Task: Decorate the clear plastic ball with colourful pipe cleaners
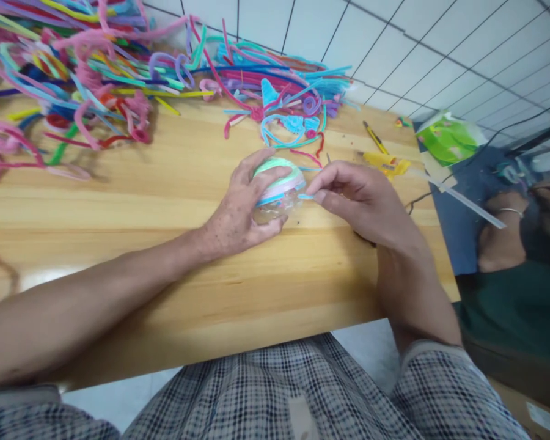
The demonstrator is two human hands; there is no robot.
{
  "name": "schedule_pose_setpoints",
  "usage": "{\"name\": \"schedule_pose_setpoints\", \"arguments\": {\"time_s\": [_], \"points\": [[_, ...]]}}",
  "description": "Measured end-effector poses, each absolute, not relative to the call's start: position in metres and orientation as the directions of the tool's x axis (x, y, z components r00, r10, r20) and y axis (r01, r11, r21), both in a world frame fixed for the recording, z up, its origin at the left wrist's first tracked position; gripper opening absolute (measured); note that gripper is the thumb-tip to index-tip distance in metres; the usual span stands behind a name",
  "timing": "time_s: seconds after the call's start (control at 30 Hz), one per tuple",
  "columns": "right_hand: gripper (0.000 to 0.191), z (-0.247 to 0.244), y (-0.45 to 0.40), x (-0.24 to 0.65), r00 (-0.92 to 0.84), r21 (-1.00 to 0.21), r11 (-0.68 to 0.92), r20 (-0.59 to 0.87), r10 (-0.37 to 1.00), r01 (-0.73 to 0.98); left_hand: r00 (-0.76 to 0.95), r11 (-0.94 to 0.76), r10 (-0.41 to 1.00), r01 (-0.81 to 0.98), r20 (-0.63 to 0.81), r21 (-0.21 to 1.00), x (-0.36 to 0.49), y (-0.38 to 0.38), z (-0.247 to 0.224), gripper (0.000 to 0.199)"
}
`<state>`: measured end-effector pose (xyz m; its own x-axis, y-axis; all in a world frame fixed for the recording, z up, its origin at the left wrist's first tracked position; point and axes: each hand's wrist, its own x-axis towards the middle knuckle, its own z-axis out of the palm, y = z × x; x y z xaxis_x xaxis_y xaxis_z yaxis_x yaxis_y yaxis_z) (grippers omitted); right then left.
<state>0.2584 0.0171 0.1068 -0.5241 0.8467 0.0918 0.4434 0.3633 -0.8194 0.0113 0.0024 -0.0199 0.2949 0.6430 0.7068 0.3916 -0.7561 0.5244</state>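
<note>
My left hand [236, 214] is wrapped round a clear, rounded plastic form [272, 211], fingers over the top and thumb below. Bands of pipe cleaner [279, 177] in green, white and pale pink cover its upper part, with a light blue strip along their lower edge. At its right side my right hand [357, 195] pinches a light blue pipe cleaner [306, 197] between thumb and forefinger. The far end of that pipe cleaner reaches the form's side. Part of the form is hidden behind my left fingers.
Heaps of coloured pipe cleaners [114, 67] lie along the back and left of the wooden table [165, 293]. A yellow tube [387, 162], a yellow pencil [374, 137] and a glue stick [467, 198] lie to the right. Another person's arm [504, 235] is beyond the right edge.
</note>
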Motion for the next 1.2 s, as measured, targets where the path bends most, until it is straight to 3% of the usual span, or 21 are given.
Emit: {"name": "schedule_pose_setpoints", "arguments": {"time_s": [0.53,1.2], "points": [[0.005,0.098,0.021,0.249,-0.552,-0.775,0.434,0.133,0.823,0.46,0.323,-0.764,0.642,0.342,0.696,0.546,0.011,0.001,-0.016,0.069],[0.013,0.096,0.022,0.245,-0.466,-0.825,0.327,0.089,0.88,0.461,0.381,-0.771,0.635,0.371,0.672,0.518,0.011,0.001,-0.015,0.072]]}}
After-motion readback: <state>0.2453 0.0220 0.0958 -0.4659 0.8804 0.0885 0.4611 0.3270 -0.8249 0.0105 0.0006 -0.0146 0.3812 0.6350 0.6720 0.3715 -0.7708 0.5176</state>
